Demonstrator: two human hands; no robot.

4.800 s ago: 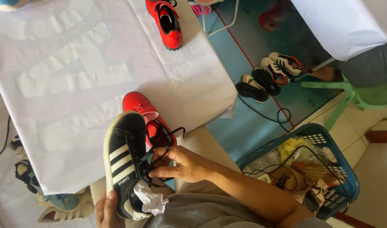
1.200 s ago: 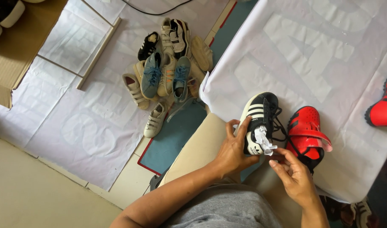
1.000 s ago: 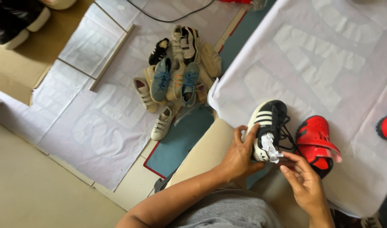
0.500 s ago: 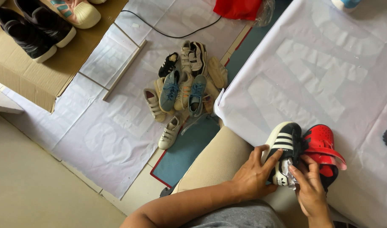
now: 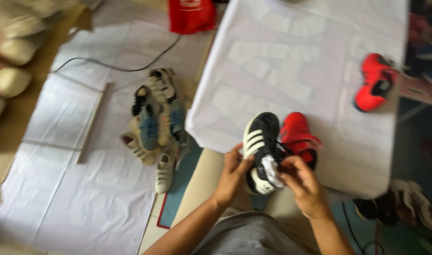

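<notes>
A black shoe with white stripes [image 5: 260, 141] rests at the near edge of the white-covered table [image 5: 291, 61]. My left hand [image 5: 232, 174] grips its side near the heel. My right hand [image 5: 303, 182] pinches crumpled white paper [image 5: 271, 167] at the shoe's opening. A red shoe [image 5: 298, 137] lies right beside the black one, touching it. A second red shoe [image 5: 376, 82] sits farther off at the table's right.
A pile of worn shoes [image 5: 154, 127] lies on white sheets on the floor at left. A black cable [image 5: 117, 66] runs across the floor, and a red bag [image 5: 192, 14] stands at the top. More shoes [image 5: 404, 208] sit under the table's right side.
The view has swung back to the right and blurred, so the far red shoe is in sight again. Both hands stay on the black shoe; the right one keeps working the paper.
</notes>
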